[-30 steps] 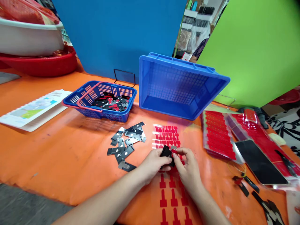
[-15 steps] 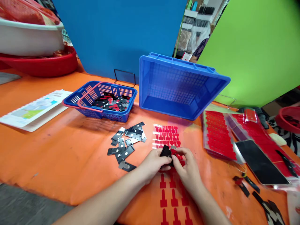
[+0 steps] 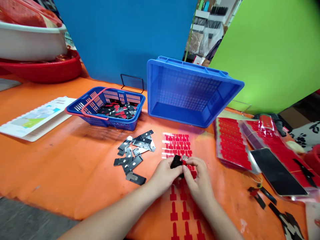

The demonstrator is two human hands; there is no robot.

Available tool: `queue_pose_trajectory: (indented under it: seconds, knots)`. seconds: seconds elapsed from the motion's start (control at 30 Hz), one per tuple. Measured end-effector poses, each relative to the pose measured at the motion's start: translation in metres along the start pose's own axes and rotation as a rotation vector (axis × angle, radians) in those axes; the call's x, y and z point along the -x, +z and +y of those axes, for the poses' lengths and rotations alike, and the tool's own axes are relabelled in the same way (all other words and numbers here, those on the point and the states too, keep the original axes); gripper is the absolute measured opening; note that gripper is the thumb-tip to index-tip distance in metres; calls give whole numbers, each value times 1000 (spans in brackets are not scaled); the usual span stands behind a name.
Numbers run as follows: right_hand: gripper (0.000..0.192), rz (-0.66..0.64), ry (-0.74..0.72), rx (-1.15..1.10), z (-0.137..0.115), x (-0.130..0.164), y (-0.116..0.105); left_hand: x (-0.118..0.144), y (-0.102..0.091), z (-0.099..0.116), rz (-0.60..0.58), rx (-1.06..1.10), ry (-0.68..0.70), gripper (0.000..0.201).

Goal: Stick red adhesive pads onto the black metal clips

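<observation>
My left hand [image 3: 163, 176] and my right hand [image 3: 198, 181] meet over a clear sheet of red T-shaped stickers [image 3: 178, 146] on the orange table. Together they pinch a small black metal piece [image 3: 176, 161], and a red sticker [image 3: 184, 162] sits on it under my right fingertips. Several loose black and silver metal pieces [image 3: 135, 153] lie scattered just left of my left hand. More red stickers [image 3: 185, 213] run along the sheet below my wrists.
A small blue basket [image 3: 82, 106] with finished pieces stands at the back left, and a big blue crate [image 3: 235, 88] lies tipped behind the sheet. Red sticker sheets [image 3: 232, 143] and a phone [image 3: 277, 171] lie at right. A booklet [image 3: 35, 118] lies at left. Another person sits behind the green wall.
My right fingers have pressed the red sticker closer onto the black piece. Both hands stay in the same spot. A red bowl at the far right edge has moved.
</observation>
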State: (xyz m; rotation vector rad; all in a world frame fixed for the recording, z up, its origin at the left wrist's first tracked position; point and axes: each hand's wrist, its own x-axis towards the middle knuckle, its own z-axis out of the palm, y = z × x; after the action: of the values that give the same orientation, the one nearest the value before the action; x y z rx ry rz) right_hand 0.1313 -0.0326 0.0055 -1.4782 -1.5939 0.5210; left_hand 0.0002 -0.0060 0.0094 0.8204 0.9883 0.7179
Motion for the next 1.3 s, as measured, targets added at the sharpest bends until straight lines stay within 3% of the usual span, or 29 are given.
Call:
queue_pose_trajectory:
  seconds: [0.1,0.23,0.4,1.0,1.1,1.17,1.3]
  knots:
    - [8,35,74,-79,2,-3,0,3,3,4,-14,-20,-19,20]
    - [11,-12,226,-254,6,-5,0,6,6,9,-19,-36,-37,19]
    - [17,18,295,-261,5,-3,0,5,6,8,-25,-38,-50,20]
    - [14,33,266,-195,6,-1,4,6,7,8,-18,-20,-47,22]
    - [31,40,251,-245,10,-3,7,5,6,7,-27,-14,-42,21]
    - [40,-18,279,-303,12,-5,7,5,4,6,-43,-27,-34,21]
    - [23,-195,383,-407,12,-11,0,5,4,4,-75,-60,11,17]
